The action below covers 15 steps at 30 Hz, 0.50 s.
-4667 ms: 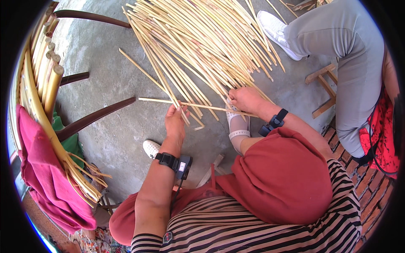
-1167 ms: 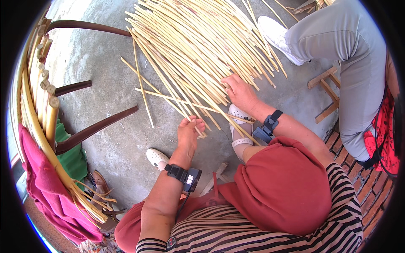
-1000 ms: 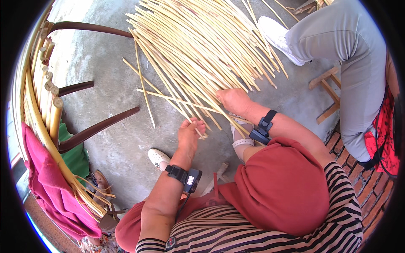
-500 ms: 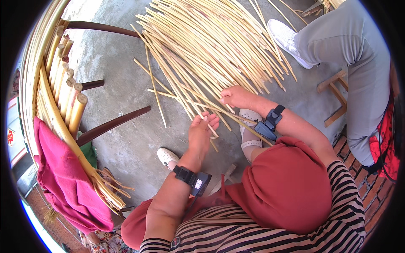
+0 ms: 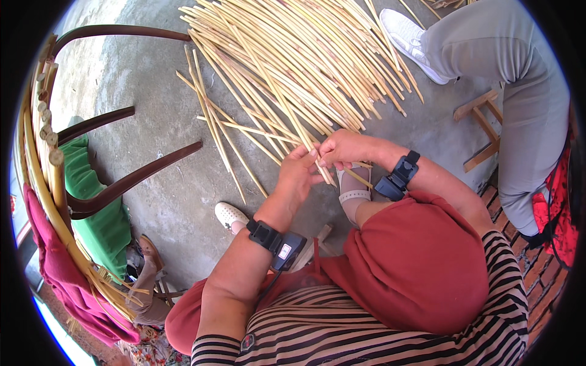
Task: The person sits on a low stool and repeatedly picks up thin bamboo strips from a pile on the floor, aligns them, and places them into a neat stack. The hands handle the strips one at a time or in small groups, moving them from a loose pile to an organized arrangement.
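Note:
Long peeled pale sticks (image 5: 267,70) slant down to my two hands, which meet at their near ends. My left hand (image 5: 297,174) is closed around these ends, thumb on top, with short tips poking out below the fingers. My right hand (image 5: 347,148) pinches at the same spot, its thumb and fingertips against the sticks. Exactly how many sticks each hand grips is hidden by the fingers. A short length of another stick (image 5: 360,176) shows just below my right hand. Beyond the hands, a broad layer of similar sticks (image 5: 293,55) covers the concrete floor.
Several loose sticks (image 5: 215,125) lie crossed at the left. Dark curved legs (image 5: 137,177) of a stick-built frame (image 5: 56,158) reach in there, beside green cloth (image 5: 91,207). At right are another person's grey-trousered leg (image 5: 476,43), white shoe (image 5: 408,43) and a wooden stool (image 5: 485,128).
My hands have come together at the stick ends; before, they were apart. The held sticks now slant more steeply over the layer. The view has also shifted.

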### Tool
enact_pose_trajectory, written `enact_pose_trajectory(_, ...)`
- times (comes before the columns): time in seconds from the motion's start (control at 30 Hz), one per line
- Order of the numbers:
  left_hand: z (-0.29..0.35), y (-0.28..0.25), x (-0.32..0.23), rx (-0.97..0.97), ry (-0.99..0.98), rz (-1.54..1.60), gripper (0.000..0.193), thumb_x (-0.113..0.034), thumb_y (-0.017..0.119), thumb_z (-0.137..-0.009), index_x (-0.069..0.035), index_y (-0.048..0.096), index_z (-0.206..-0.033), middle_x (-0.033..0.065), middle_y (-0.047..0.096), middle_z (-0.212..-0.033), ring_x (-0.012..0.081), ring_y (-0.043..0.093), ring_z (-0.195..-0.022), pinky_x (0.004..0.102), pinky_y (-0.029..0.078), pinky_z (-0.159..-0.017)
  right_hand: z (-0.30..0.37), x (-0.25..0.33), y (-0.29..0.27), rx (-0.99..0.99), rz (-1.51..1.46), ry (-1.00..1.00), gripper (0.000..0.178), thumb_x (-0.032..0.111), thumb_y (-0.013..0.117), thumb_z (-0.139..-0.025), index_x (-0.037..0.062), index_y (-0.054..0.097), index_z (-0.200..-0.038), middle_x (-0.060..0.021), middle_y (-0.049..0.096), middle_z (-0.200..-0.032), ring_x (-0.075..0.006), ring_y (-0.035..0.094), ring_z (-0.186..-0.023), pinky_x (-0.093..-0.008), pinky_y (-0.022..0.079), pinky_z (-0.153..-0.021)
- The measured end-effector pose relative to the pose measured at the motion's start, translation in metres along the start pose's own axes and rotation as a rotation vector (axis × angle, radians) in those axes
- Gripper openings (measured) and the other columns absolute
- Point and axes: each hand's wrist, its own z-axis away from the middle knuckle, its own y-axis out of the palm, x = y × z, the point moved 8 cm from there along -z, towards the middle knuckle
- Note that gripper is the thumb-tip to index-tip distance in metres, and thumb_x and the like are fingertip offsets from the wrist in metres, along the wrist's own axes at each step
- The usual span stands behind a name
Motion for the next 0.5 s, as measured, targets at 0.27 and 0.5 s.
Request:
enact_pose_trajectory(0.27,0.011,0.007,0.009,0.050,-0.020,-0.084,0.017,-0.010,0.050,-0.098,-0.001,0.057,-0.109,0.0143,0.066,-0.102,0.0287,0.067,-0.094,0.0456,0.058,-0.080,0.004,0.017,-0.039,-0.336,-0.022,-0.193,0.028,0.027,0.065,-0.091,-0.0009,0.066,-0.097,-0.0026,0.062,-0.070,-0.0048,0.049,-0.054,-0.0212,0.037,-0.047)
enact_pose_trajectory(0.5,0.068,0.012,0.012,0.286,-0.100,-0.349,0.016,-0.011,0.058,-0.093,0.000,0.062,-0.104,0.0137,0.068,-0.091,0.0272,0.070,-0.086,0.0408,0.058,-0.076,0.030,0.048,-0.057,-0.316,-0.630,-0.415,0.016,0.016,0.055,-0.097,0.0010,0.058,-0.101,-0.0080,0.067,-0.087,-0.0070,0.058,-0.054,-0.0168,0.040,-0.043)
